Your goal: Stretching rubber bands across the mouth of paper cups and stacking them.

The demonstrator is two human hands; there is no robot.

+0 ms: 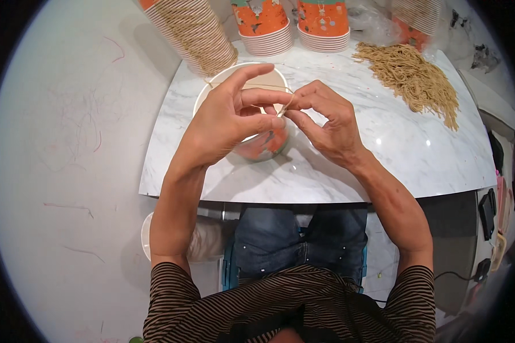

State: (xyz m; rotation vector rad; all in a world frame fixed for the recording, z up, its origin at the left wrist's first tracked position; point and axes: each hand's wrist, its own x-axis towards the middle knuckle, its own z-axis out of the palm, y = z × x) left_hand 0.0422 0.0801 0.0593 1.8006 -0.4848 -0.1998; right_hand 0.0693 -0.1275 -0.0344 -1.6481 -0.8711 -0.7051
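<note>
A paper bucket (263, 146) with a white inside and an orange and green printed wall stands on the table under my hands. A thin tan string (263, 86) stretches over its mouth from the left of the rim to my fingers. My left hand (220, 123) is over the bucket, its thumb and a finger closed on the string and the index finger raised. At the right of the rim, my right hand (329, 123) pinches the string between thumb and fingertips. The fingers partly hide the string's end and whether it is knotted.
A tall leaning stack of buckets (183, 28) with tan strings is at the back left. Two upright stacks (266, 43) (324, 40) are beside it. A heap of tan strings (418, 80) lies at the right, near clear plastic bags (372, 23). A marble-patterned tabletop (337, 183) curves around me.
</note>
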